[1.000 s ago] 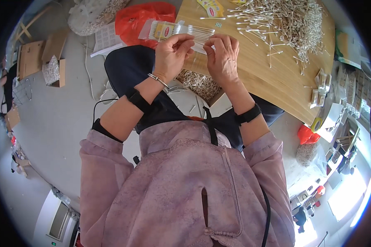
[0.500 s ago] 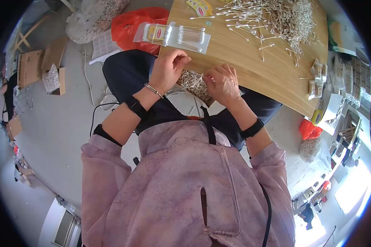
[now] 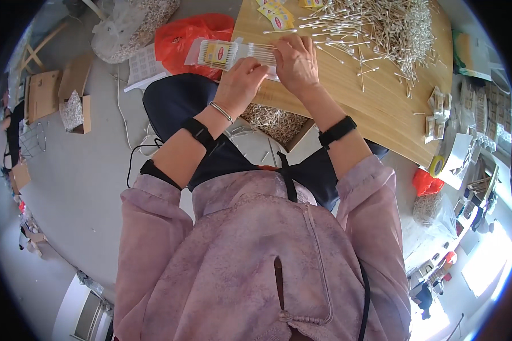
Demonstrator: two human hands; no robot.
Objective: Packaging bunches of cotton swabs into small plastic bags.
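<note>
Cotton swabs being packed into a clear packet at the table edge

The clear plastic packet (image 3: 233, 54) is pinned flat on the wooden table (image 3: 370, 108) by the left hand (image 3: 242, 82), clenched on its rim; swabs are pressed in by the right hand (image 3: 296, 62), seemingly for alignment. The loose swab pile (image 3: 381, 28) lies at two o'clock.

The right hand (image 3: 296, 62) covers the right end of the clear plastic swab packet (image 3: 233, 54) at the wooden table's (image 3: 381, 119) near edge. Beneath that edge, a cardboard box of swabs (image 3: 276, 122) shows only partly. The fingertips' grip is too small to tell.
</note>
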